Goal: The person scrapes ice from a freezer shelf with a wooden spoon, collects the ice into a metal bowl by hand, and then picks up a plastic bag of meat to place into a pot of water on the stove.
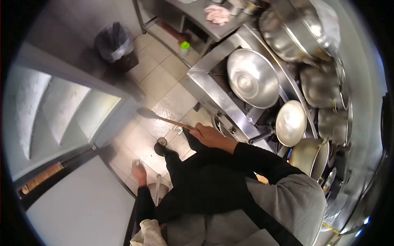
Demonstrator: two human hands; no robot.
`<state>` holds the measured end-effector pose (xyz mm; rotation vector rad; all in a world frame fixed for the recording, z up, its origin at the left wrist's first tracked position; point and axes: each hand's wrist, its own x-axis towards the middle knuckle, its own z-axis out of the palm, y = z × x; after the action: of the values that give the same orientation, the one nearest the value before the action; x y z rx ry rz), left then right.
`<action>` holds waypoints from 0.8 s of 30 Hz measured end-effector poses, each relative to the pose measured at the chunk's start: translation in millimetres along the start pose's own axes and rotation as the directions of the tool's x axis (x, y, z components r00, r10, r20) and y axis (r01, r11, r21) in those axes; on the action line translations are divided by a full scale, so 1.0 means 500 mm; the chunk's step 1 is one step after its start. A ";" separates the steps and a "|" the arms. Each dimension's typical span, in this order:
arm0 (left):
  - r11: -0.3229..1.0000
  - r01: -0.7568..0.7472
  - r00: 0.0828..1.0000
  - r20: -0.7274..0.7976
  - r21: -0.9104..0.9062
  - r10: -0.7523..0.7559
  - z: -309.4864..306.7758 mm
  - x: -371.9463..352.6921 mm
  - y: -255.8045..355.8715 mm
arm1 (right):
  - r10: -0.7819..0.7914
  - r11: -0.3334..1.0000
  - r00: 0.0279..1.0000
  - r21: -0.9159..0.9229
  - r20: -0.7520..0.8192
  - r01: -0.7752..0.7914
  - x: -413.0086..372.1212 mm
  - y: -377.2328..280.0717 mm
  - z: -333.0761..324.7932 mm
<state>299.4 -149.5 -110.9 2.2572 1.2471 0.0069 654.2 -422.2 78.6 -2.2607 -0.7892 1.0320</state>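
Note:
My right hand [208,136] grips the wooden handle of a long ladle [158,116], whose dark bowl hangs out over the tiled floor, left of the steel stove [213,96]. My left hand [138,172] is lower left with its fingers curled, at the edge of a grey surface [82,205]. Something small and pale shows at its fingertips; I cannot tell what it is or whether the hand holds it. Both arms are in black sleeves. A metal container [158,192] sits just right of the left wrist.
A big domed steel lid [252,78] and a smaller covered pan [290,123] sit on the stove, with large pots [320,86] stacked behind. A black-bagged bin [115,43] and a green-capped bottle [185,47] stand on the floor. A floor drain [177,129] lies near my shoe [164,150].

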 end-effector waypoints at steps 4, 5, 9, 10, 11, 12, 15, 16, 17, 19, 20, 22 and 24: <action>0.938 -0.268 0.942 -0.142 0.219 0.303 -0.086 -0.186 -0.105 | -0.080 0.997 0.965 -0.026 -0.252 0.076 -0.092 -0.069 -0.151; 0.942 0.329 0.935 0.162 -0.071 -0.314 -0.143 -0.215 -0.047 | -0.055 0.998 0.923 -0.006 -0.381 0.058 -0.122 -0.076 -0.190; 0.933 0.361 0.921 0.160 -0.011 -0.354 -0.118 -0.218 -0.052 | 0.049 0.998 0.868 0.054 -0.495 -0.026 -0.124 0.000 -0.278; 0.924 0.381 0.918 0.129 -0.029 -0.374 -0.112 -0.205 -0.036 | 0.018 0.991 0.828 0.120 -0.561 0.060 -0.106 0.031 -0.282; 0.959 0.282 0.957 0.077 0.010 -0.281 -0.102 -0.189 -0.015 | 0.005 0.973 0.782 0.183 -0.624 0.140 -0.092 0.049 -0.287; 0.982 0.182 0.982 0.035 0.056 -0.184 -0.081 -0.171 0.004 | -0.020 0.972 0.790 0.172 -0.613 0.158 -0.075 0.053 -0.302; 0.788 0.136 0.990 0.066 -0.600 -0.121 -0.083 -0.132 0.052 | 0.108 0.984 0.803 0.181 -0.586 -0.001 0.007 0.016 -0.372; 0.731 -0.010 0.996 -0.074 -0.683 -0.056 -0.092 -0.135 0.100 | -0.309 0.947 0.627 -0.173 -0.715 0.269 0.112 0.139 -0.373; 0.879 -0.143 0.986 -0.144 -0.455 0.085 -0.088 -0.133 0.099 | -0.763 0.643 0.386 -0.670 -0.519 0.370 0.174 0.169 -0.435; 0.815 -0.016 0.971 -0.204 -0.579 -0.126 -0.130 -0.173 0.174 | -0.681 0.728 0.566 -0.508 -0.464 0.460 0.272 0.126 -0.519; 0.870 0.047 0.951 -0.245 -0.491 -0.190 -0.131 -0.207 0.180 | -0.663 0.744 0.600 -0.488 -0.448 0.457 0.338 0.097 -0.562; 0.913 0.159 0.929 -0.258 -0.376 -0.267 -0.169 -0.281 0.204 | -0.655 0.728 0.596 -0.599 -0.464 0.334 0.437 0.033 -0.611; 0.845 0.321 0.871 -0.217 -0.428 -0.440 -0.185 -0.365 0.236 | -0.652 0.704 0.563 -0.681 -0.508 0.200 0.465 -0.003 -0.634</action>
<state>263.2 -298.3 69.0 1.6802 1.6849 0.4312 1030.3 -329.9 147.3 -2.3875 -1.3021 -0.4495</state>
